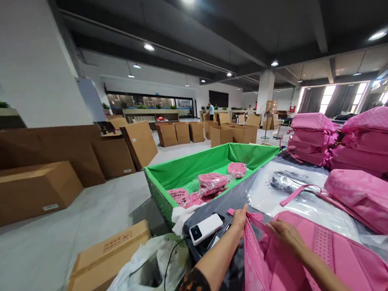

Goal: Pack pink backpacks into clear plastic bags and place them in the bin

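A pink backpack [339, 267] lies on the table in front of me, back panel up. My left hand [240, 219] pinches the top edge of the backpack near its upper left corner. My right hand [284, 232] rests on the same top edge, fingers curled on the pink fabric. A white power bank [206, 228] with a black cable lies just left of my left hand on the dark table [223, 202].
A green-lined bin [192, 168] holds bagged pink items. Stacks of pink backpacks [367, 142] fill the right side, with clear plastic bags [298, 195] between. Cardboard boxes [23, 189] line the floor; one box and a white bag [142, 268] sit below. People stand far back.
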Motion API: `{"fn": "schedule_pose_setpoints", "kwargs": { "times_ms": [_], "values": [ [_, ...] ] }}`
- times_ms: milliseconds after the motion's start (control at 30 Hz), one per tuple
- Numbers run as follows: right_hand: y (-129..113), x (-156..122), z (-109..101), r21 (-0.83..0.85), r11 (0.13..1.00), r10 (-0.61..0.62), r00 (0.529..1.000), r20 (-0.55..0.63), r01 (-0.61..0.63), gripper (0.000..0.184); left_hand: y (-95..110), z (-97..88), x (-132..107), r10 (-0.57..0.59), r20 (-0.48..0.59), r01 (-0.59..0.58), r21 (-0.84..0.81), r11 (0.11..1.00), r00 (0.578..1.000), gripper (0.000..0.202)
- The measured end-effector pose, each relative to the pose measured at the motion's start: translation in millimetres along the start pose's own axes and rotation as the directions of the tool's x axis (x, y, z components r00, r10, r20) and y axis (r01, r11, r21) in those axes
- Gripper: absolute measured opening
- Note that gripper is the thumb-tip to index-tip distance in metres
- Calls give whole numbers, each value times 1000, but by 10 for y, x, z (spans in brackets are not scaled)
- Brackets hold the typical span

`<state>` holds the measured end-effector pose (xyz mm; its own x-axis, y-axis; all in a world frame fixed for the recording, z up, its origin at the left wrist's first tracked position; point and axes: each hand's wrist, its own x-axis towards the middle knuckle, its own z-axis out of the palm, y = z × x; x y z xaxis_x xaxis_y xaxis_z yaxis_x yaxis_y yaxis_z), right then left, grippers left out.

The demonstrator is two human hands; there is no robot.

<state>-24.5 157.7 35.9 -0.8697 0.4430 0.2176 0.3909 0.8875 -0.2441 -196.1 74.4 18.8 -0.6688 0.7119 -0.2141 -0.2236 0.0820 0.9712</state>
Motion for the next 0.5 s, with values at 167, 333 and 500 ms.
{"fn": "schedule_pose_setpoints", "kwargs": {
  "times_ms": [167,333,500],
  "values": [
    [-21,373,-239,268,963,10,999,-49,3,52,560,-202,-289,138,309,-73,-214,974,941,68],
    [-121,256,-569,368,913,-106,973,-205,177,16,776,-200,-630,271,428,-180,-243,953,862,67],
    [-162,-499,-461,389,918,7,980,-200,73,21,780,217,-655,324,461,-267,-186,946,826,67]
  ]
}}
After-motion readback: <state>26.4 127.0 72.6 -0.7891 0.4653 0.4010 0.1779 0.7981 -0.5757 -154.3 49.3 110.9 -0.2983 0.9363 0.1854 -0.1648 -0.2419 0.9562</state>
